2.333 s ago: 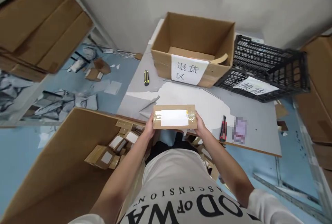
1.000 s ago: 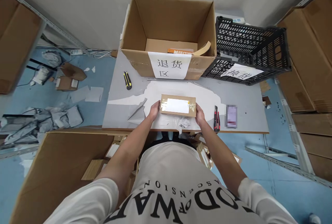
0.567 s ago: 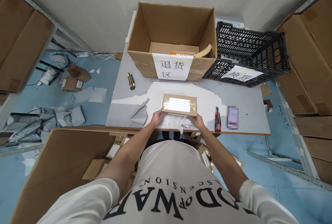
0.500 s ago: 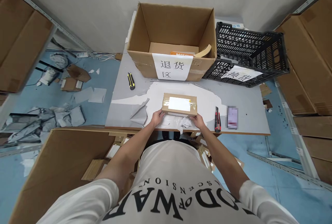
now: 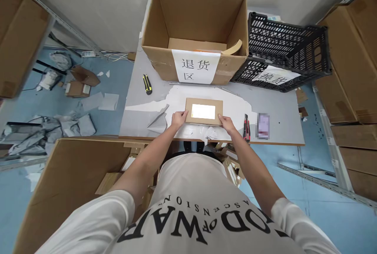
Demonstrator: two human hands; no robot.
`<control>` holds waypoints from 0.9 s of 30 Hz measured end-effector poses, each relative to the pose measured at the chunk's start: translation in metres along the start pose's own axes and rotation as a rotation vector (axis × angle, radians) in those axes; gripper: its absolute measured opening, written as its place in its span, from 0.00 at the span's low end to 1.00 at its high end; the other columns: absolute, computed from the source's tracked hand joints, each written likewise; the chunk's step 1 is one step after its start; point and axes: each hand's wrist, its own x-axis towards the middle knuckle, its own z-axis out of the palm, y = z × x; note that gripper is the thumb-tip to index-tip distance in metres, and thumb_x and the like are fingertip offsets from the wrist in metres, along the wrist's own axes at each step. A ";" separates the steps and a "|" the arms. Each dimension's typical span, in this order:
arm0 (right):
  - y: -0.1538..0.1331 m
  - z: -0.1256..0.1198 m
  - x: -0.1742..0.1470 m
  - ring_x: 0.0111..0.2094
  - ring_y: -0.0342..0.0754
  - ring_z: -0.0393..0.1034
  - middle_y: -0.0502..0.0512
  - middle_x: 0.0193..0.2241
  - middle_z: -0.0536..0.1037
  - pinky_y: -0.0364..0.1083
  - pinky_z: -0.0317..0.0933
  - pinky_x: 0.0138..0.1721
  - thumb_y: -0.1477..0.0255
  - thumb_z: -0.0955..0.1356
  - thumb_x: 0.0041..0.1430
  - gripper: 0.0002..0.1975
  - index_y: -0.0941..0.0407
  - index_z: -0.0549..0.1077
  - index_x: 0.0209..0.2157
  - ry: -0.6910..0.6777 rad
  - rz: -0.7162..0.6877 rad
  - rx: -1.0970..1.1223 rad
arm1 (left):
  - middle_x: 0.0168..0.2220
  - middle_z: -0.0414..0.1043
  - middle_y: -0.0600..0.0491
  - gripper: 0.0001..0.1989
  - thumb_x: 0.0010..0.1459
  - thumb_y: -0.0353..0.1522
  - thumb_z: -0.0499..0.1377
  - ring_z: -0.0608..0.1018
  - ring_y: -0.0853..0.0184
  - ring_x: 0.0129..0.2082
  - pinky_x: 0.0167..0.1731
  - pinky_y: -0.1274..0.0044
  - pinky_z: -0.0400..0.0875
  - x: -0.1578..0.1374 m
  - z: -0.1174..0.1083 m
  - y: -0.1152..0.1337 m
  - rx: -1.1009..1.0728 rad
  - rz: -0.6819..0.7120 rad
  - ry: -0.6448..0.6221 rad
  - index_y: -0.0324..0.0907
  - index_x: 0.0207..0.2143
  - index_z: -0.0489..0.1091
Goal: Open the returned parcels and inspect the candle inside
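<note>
Brown flat cardboard parcel (image 5: 204, 111) lies crosswise on the grey tabletop (image 5: 282, 124), left hand (image 5: 178, 118) and right hand (image 5: 226, 123) clamping its ends.

Lighting here is pretty even and soft, indoor overhead stuff, nothing harsh. The pale grey table top (image 5: 273, 101) is the brightest zone, and the white label on the small flat brown cardboard parcel (image 5: 204, 111) is blown out to pure glare, no print readable. Shadows are weak: a soft one inside the big open brown cardboard box (image 5: 196, 18) at 12 o'clock, and a faint one under the black plastic lattice crate (image 5: 287, 53) at 2 o'clock. Heavy wide-angle warp though, the metal shelf rails at 10 and 4 o'clock bend outward. Centre is sharp; corners go soft and a bit dim. One small patch on the table at 3 o'clock is pixelated.
</note>
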 end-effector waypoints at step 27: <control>0.010 0.003 -0.024 0.50 0.49 0.68 0.53 0.43 0.76 0.50 0.59 0.56 0.62 0.72 0.47 0.18 0.51 0.66 0.39 -0.095 -0.264 0.112 | 0.47 0.78 0.48 0.21 0.53 0.41 0.61 0.77 0.58 0.48 0.52 0.71 0.67 -0.027 0.010 -0.039 -0.435 0.112 -0.023 0.40 0.47 0.76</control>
